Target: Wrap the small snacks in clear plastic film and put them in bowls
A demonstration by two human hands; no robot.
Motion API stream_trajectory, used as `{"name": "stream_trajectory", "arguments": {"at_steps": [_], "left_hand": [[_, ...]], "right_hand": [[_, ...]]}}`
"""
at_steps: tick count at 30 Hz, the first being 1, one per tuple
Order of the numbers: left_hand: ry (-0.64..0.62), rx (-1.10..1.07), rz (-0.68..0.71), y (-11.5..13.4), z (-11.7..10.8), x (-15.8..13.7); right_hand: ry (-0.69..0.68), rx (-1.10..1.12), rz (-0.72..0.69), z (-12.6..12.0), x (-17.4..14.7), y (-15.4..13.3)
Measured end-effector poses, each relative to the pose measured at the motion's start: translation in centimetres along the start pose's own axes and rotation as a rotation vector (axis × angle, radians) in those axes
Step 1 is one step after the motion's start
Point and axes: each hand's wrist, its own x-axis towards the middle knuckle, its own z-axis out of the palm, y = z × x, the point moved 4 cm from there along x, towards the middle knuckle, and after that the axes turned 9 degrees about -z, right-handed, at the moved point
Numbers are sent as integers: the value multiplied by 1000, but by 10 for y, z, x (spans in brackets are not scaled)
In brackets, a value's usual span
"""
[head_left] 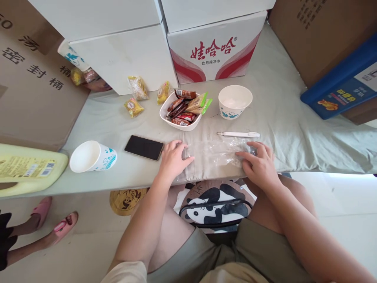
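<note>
A clear plastic bag [213,153] lies flat on the cloth-covered table in front of me. My left hand [173,158] rests at its left end, thumb and fingers apart, beside a dark phone [144,147]. At the right end, my right hand [260,163] touches the plastic with spread, bent fingers. Just beyond the bag lies a white pen-like tool [240,134] with a thin metal tip. A white bowl [188,127] of wrapped snacks [179,112] stands behind, left of a paper bowl [234,104] with blue leaf prints.
Yellow wrapped snacks [133,107] lie by the white cartons [118,59]. A paper cup [88,157] leans over at left near a yellow jug [32,169]. A blue box [344,86] stands at right. Another person's feet [63,228] show lower left.
</note>
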Motion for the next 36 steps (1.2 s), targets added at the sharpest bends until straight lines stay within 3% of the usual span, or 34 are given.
{"name": "stream_trajectory", "arguments": {"at_steps": [5,11,14,16,19,22,24,26,28,32,34,36], "left_hand": [[-104,-219,53,4,-1,3],[-497,-742,125,8,2,6],[-683,-832,125,13,3,1],[-784,-859,127,18,4,-3],[-902,-890,134,25,3,-6],[-985,-904,134,28,-3,-7],[-1024,-933,127,26,-10,-6],[-1006,-998,87,21,-16,-2],[-901,-1082,-15,13,-18,8],[-507,-1242,-299,-3,-13,33],[-494,-1256,-348,1,-6,36],[-634,-1219,-278,14,4,33]], "right_hand": [[11,40,-22,-9,-6,-9],[11,151,-150,-22,-12,-26],[144,201,-183,-41,-7,-35],[162,301,-176,-48,6,-41],[-139,536,-200,-35,39,-54],[-622,681,-236,-3,66,-70],[-960,809,-251,17,69,-80],[-1133,1016,-248,27,66,-86],[-1079,1213,-192,30,64,-86],[-683,1295,111,33,64,-66],[-484,1269,280,34,64,-55],[-374,1255,380,35,65,-50]]}}
